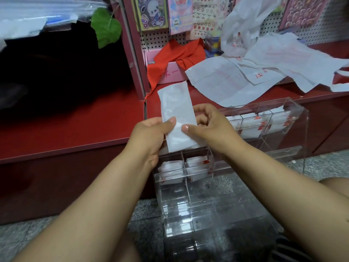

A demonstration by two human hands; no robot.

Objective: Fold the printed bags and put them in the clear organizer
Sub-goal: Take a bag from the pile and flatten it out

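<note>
Both hands (151, 133) pinching folded bag (176, 116)

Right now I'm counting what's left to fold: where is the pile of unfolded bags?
The unfolded bags lie on the red shelf at upper right, behind the clear organizer, right of the red cloth.

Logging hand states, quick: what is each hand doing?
Left hand: pinching the folded bag.
Right hand: pinching the same bag.
</note>
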